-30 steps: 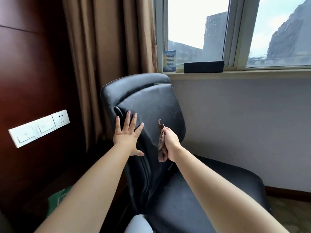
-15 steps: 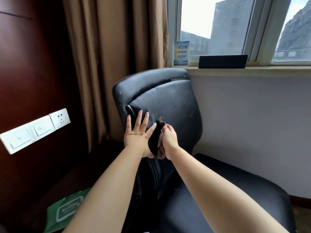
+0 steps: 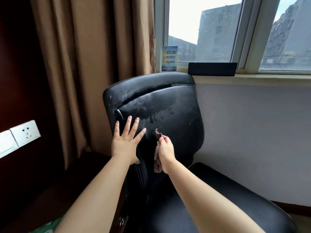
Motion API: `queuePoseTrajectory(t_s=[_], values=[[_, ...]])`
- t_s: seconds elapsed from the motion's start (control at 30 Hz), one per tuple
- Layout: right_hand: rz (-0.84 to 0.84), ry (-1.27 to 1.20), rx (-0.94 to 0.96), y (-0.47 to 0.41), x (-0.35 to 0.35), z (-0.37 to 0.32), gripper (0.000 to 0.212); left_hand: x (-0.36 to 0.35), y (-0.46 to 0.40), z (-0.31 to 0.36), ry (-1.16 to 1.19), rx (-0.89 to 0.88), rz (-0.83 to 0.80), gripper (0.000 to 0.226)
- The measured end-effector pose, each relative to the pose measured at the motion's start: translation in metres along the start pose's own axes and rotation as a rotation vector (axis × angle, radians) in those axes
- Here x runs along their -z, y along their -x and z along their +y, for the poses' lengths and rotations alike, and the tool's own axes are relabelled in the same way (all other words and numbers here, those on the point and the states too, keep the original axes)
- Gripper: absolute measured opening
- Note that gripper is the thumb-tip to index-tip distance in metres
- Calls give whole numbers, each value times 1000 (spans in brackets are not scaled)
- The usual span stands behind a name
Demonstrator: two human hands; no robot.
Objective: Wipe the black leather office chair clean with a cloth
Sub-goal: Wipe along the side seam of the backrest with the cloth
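Note:
The black leather office chair [image 3: 175, 105] fills the middle of the view, its backrest facing me with wet streaks across the upper part and the seat at the lower right. My left hand [image 3: 126, 142] lies flat with spread fingers on the left side of the backrest. My right hand [image 3: 165, 151] grips a crumpled brown cloth [image 3: 157, 148] and holds it against the backrest's middle, just right of the left hand. A corner of the cloth sticks up above the fingers.
Brown curtains [image 3: 94, 56] hang behind the chair on the left. A window sill [image 3: 252, 78] carries a black box [image 3: 212, 68] and a blue card [image 3: 169, 58]. White wall sockets [image 3: 18, 137] sit on the dark panel at left. A green pack [image 3: 48, 227] lies on the floor.
The view has shifted so the chair sits further right and its backrest faces me more squarely. Both hands stay on the backrest, the cloth hand a little lower and closer to the left hand.

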State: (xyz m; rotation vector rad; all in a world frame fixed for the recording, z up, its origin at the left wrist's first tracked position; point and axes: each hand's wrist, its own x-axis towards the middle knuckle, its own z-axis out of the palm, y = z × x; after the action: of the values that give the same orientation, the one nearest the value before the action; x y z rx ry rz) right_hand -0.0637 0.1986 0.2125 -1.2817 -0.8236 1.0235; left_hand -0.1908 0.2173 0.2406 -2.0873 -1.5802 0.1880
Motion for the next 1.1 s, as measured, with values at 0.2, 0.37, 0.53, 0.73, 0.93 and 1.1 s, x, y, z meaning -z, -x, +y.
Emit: queuePoseTrajectory(t_s=[0.2, 0.37, 0.53, 0.73, 0.93, 1.1], values=[[43, 10, 22, -8, 17, -1, 25, 7, -24, 13, -22, -2, 15, 111], [74, 4, 25, -11, 31, -8, 22, 21, -35, 16, -71, -9, -14, 99], [105, -1, 25, -7, 35, -13, 23, 14, -24, 25, -57, -13, -12, 91], [129, 14, 46, 21, 46, -22, 23, 18, 8, 40, -33, -70, -71, 84], [171, 3, 47, 62, 66, -21, 22, 30, 52, 59, 40, -110, -85, 79], [220, 76, 32, 96, 80, -9, 20, 39, 85, 70, 127, -122, -78, 76]])
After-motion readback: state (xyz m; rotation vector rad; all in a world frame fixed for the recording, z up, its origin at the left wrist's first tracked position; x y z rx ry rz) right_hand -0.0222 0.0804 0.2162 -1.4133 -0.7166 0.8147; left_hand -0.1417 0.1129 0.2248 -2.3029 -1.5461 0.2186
